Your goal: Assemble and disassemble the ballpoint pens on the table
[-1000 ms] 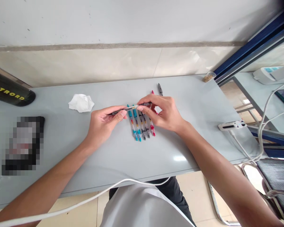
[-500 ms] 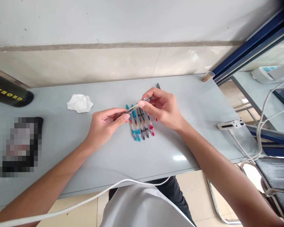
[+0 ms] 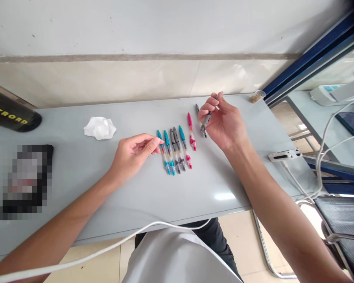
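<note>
A grey gel pen [image 3: 206, 120] is tilted in my right hand [image 3: 225, 122], gripped by the fingers above the table. Another grey pen [image 3: 197, 108] lies partly hidden behind that hand. To its left rests a pink pen [image 3: 190, 125]. My left hand [image 3: 132, 157] is pinched near the row's left end; anything between its fingertips is too small to make out. In the row lie teal pens [image 3: 168, 151], grey pens [image 3: 177, 149] side by side, and a pen with a teal upper part and pink lower end [image 3: 184, 143].
Crumpled white tissue [image 3: 100, 128] lies left on the grey table [image 3: 153, 196]. A dark bottle [image 3: 11, 112] and a pixelated dark object [image 3: 26, 181] are farther left. A small clear cup [image 3: 257, 96] and a white device [image 3: 284, 155] with cables are right. A white cable [image 3: 106, 247] crosses the front.
My right hand has moved right and turned up with the grey pen, away from my left hand. The left hand no longer holds that pen. The row of pens is now uncovered.
</note>
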A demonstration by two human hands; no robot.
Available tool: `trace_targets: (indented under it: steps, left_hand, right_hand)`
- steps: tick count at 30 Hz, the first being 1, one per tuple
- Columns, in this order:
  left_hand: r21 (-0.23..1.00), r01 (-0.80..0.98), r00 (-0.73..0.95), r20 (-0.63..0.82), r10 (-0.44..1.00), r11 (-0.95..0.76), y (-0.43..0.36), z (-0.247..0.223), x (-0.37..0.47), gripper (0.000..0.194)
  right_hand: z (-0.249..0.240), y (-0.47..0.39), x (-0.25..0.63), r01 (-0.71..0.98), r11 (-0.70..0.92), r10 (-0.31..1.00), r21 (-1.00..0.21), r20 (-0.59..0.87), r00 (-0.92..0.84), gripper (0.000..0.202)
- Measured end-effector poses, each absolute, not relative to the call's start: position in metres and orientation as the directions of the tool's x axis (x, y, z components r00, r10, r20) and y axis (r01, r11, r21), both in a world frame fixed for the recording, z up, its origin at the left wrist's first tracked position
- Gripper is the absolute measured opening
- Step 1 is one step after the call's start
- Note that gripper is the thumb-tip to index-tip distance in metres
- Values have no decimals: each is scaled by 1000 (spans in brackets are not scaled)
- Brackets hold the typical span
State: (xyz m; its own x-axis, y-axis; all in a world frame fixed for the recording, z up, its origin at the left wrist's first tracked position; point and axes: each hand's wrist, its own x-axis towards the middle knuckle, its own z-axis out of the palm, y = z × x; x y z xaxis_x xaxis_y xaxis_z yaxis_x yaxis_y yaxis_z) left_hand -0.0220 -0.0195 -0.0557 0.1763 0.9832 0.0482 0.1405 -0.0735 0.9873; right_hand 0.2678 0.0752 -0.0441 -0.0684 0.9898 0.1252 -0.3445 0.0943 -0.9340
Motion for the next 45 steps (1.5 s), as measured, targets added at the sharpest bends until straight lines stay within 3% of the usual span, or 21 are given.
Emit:
trace_targets:
  steps: [4, 7, 14, 23, 32, 37, 45]
  left_hand:
    - [986, 142, 176, 56, 983, -82, -20, -56, -22, 34]
    - [987, 138, 173, 59, 983, -84, -21, -56, -23, 31]
    - [988, 134, 160, 53, 986, -75, -20, -57, -22, 31]
    - [989, 132, 156, 43, 987, -64, -21, -56, -23, 30]
    - [988, 133, 212, 49, 976, -79, -20, -57, -21, 37]
    - [995, 83, 237, 40, 971, -61, -21, -56, -21, 48]
    - [999, -1, 279, -47, 959, 49, -24, -53, -18, 42]
  right_hand:
    - [-34, 75, 273, -613, -143, 987, -777, -159, -28, 42]
    - [-32, 73, 277, -693, -198, 972, -693, -229, -49, 47]
    - [-41, 73, 284, -763, -144, 987, -630, -148, -64, 54]
    - [-44, 72, 283, -736, -97, 990, -671, -141, -2, 54]
    - [-21, 53, 256, -819, -15, 997, -573, -72, 33, 68]
    - [-16, 37, 234, -826, -70, 997, -560, -67, -39, 68]
    - [-27, 28, 221, -807, -192, 976, -558, -19, -219, 60]
